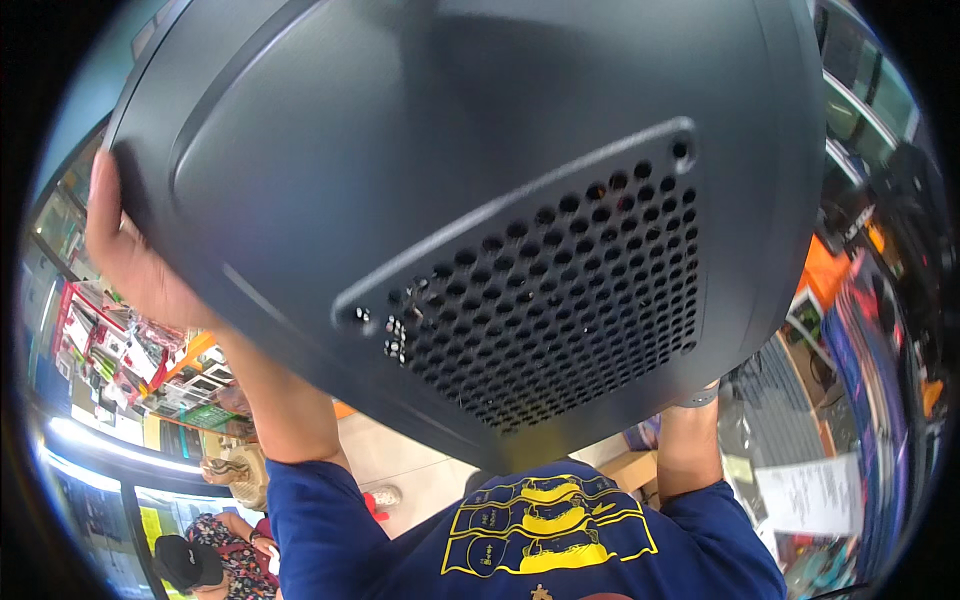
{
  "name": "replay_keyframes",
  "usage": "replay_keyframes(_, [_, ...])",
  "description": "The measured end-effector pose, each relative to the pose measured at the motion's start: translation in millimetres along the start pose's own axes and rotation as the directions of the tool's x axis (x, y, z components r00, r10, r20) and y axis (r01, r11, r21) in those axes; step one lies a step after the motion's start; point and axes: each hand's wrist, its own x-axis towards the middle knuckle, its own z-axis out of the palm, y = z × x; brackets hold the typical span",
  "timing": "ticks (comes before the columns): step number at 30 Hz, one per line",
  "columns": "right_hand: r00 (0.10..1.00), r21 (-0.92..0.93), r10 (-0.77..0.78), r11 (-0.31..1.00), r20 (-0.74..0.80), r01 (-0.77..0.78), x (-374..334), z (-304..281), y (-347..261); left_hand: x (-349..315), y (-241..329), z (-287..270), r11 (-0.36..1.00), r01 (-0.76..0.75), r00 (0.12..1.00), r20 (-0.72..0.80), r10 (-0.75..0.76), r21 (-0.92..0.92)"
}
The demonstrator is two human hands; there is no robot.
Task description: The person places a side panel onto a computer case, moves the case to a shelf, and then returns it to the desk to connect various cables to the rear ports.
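The black perforated plastic casing [500, 105] blocks the middle. Below it, 1 gap shows beside the left sleeve [325, 520].

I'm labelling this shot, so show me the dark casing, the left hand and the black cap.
Dark casing [450, 190], head view: the smooth face beside its holes.
Left hand [143, 268], head view: the middle of the hand.
Black cap [188, 562], head view: its crown.

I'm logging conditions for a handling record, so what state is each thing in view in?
Dark grey plastic shell: held up, tilted
Perforated grille: holes uncovered
Left hand: holding the shell's left edge
Right hand: hidden behind the shell
Grey wristband: worn, right wrist
Black cap: worn by another person
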Motion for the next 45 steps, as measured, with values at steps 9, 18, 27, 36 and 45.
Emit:
replay_keyframes(9, [0.992, -0.003, -0.120, 0.993, 0.035, 0.121, 221.1, -2.8, -33.9, 1.3, -142.4, 206.1, 0.977, -0.163, 0.986, -0.065, 0.155, -0.138])
replay_keyframes(18, [0.846, -0.020, -0.521, 0.853, -0.110, 0.522, 396.5, -39.9, -123.8, -48.5, -247.0, 472.7, 0.868, 0.003, 0.990, -0.119, -0.071, -0.496])
replay_keyframes(27, [0.490, -0.121, -0.854, 0.513, -0.173, 0.850, 457.6, -145.9, -281.0, -113.6, -181.6, 752.8, 0.490, 0.218, 0.949, 0.066, -0.308, -0.844])
replay_keyframes(36, [0.129, -0.210, -0.973, 0.169, -0.193, 0.963, 467.9, -277.1, -418.1, -151.7, -30.0, 1004.9, 0.057, 0.409, 0.827, 0.344, -0.445, -0.911])
replay_keyframes(45, [-0.239, -0.397, -0.970, -0.206, -0.034, 0.895, 425.4, -366.1, -518.1, -197.1, 169.9, 1176.5, -0.568, 0.624, 0.421, 0.843, -0.336, -0.537])
